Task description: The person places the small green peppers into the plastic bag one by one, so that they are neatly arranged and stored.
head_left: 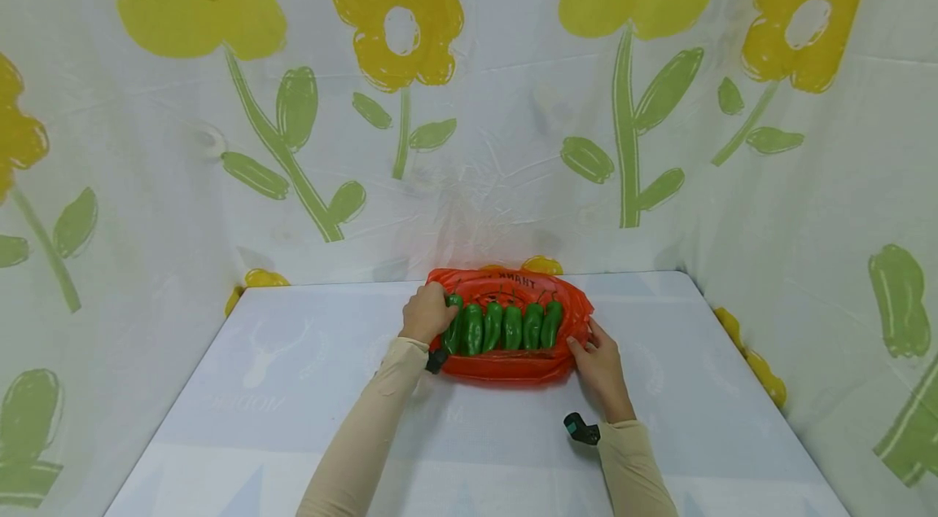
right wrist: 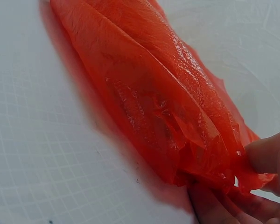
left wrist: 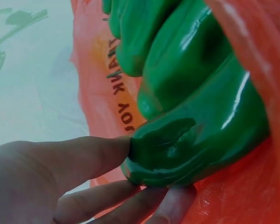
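Observation:
Several glossy green peppers (head_left: 512,327) lie in a row inside a red plastic bag (head_left: 506,370) on the table, their stems toward the far side. The left hand (head_left: 427,313) grips the leftmost pepper (left wrist: 200,135); in the left wrist view the thumb is on one side of its end and the fingers curl under the other. At the bag's right end, the right hand (head_left: 602,366) pinches the crumpled plastic between thumb and fingers, as the right wrist view shows. Dark mirrored lettering (left wrist: 119,86) is printed on the bag's far inner side.
A pale patterned cloth covers the table (head_left: 293,419). Behind and on both sides hang white curtains (head_left: 498,134) printed with yellow flowers. A small dark camera (head_left: 582,428) is worn on the right wrist, another (head_left: 436,361) on the left.

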`<state>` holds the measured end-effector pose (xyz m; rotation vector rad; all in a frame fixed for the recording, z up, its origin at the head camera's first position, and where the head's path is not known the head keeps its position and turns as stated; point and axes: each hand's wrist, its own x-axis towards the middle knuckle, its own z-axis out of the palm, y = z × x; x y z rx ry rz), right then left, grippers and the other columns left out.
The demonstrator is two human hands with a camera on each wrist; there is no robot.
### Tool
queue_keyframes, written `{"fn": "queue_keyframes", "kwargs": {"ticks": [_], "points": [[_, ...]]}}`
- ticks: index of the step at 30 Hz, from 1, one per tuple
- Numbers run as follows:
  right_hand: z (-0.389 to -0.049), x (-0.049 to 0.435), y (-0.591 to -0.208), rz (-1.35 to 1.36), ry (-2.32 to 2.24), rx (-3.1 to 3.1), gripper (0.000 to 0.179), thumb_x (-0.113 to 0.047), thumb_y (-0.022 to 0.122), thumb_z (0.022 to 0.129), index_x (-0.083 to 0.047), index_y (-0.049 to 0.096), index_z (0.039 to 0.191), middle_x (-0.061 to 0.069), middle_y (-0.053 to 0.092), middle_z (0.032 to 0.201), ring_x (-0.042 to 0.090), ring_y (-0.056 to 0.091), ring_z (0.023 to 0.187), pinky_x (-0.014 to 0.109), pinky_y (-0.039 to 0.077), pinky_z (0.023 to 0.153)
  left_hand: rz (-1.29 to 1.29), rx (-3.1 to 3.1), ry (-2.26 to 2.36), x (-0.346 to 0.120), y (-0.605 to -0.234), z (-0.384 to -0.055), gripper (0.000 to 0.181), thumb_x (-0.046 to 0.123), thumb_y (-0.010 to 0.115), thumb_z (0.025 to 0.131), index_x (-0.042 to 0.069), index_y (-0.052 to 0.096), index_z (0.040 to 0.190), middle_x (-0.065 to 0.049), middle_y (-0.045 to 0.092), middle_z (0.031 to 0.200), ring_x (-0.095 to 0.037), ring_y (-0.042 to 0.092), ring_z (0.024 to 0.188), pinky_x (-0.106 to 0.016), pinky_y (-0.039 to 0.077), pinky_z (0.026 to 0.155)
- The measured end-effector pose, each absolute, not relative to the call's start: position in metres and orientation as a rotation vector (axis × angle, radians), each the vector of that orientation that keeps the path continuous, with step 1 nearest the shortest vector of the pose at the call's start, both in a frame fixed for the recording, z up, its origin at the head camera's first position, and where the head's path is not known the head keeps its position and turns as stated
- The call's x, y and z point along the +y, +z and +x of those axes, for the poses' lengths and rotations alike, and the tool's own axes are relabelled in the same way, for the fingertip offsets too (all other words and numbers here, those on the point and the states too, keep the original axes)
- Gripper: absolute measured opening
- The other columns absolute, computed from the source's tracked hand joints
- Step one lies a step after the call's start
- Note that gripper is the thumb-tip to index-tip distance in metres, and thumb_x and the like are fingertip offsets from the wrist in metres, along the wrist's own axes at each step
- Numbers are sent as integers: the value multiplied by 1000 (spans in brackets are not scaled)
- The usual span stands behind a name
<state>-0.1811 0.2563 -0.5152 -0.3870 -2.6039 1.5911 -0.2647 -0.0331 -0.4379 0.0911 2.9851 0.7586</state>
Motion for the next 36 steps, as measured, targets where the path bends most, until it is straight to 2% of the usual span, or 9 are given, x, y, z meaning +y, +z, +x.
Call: {"fn": "queue_keyframes", "kwargs": {"ticks": [10,18,28,36], "points": [[-181,256,-516,-396,1589,-2600,67,-17,57,105,3,26,161,35,45,153,51,50,140,55,48,110,59,2953,803,-34,-447,-267,42,20,75,94,14,54,57,3,41,60,-19,50,59,-31,39,53],[-182,256,-515,-415,1589,-2609,67,-19,56,105,0,26,162,32,43,156,50,48,141,55,48,109,68,2931,795,-33,-450,-269,44,21,74,96,15,52,58,3,36,59,-17,47,57,-28,37,52],[-182,255,-514,-427,1576,-2619,67,-17,56,105,0,26,162,33,44,155,50,50,140,54,48,109,55,2940,768,-32,-453,-269,49,21,73,96,16,45,55,3,35,58,-18,48,57,-31,38,55],[-182,257,-516,-440,1589,-2633,68,-19,55,106,-1,23,163,31,41,158,49,45,144,55,46,112,41,2952,732,-28,-455,-268,43,22,73,96,14,52,60,2,39,58,-19,51,60,-32,40,58]]}}
